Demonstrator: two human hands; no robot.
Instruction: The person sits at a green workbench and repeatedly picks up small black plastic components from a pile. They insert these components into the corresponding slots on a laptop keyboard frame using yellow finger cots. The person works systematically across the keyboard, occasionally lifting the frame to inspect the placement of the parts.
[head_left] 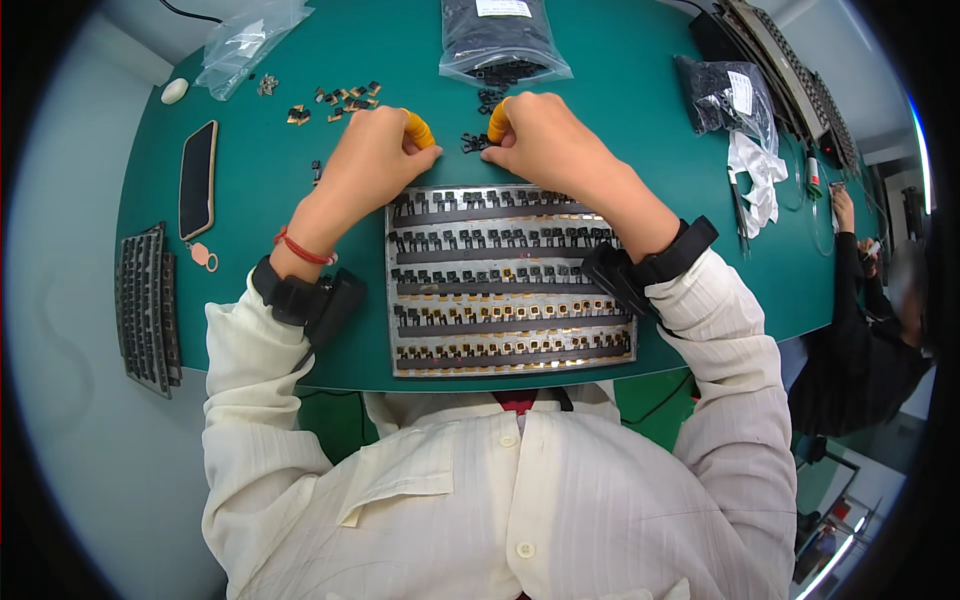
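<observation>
The far black clips look light, stiff, perhaps brittle: pinch their sides. Left hand and right hand: narrow grip, contents hidden.

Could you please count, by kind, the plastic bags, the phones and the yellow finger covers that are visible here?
Plastic bags: 3 (clear bag upper left, dark-filled bag top middle, another dark-filled bag right)
Phone: 1
Yellow finger covers: 2 (left hand, right hand)
Total: 6

Bright, with dark fisheye edges.
</observation>
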